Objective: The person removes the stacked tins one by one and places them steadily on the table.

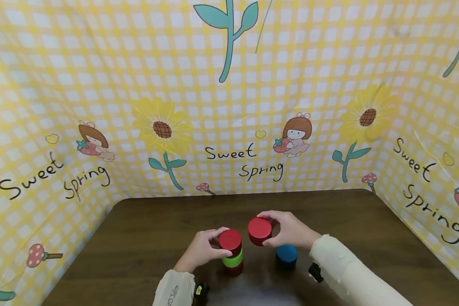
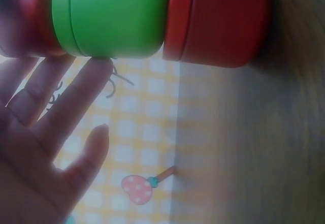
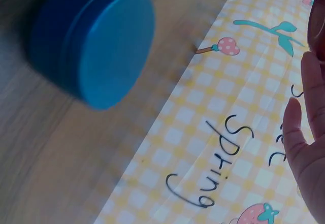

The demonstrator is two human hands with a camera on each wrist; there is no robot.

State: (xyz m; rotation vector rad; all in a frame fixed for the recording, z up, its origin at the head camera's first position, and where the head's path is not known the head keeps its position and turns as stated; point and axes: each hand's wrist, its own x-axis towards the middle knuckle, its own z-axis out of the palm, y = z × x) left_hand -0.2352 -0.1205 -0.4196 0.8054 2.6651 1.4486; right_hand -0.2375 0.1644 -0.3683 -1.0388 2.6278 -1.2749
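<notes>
Our left hand [image 1: 201, 250] pinches the top red container [image 1: 230, 241] above the green container [image 1: 233, 259] and bottom red container [image 1: 234, 270]; our right hand [image 1: 293, 230] clasps the loose red container [image 1: 259, 231] aloft, just beside that grip. We should hold both level, lest the lower two tip, and clear the blue container [image 1: 286, 257] on the dark table [image 1: 157, 221], below our right grip.

A screened-off nook, with checked cloth [image 1: 229, 106] on three sides of a table [image 1: 157, 221]
</notes>
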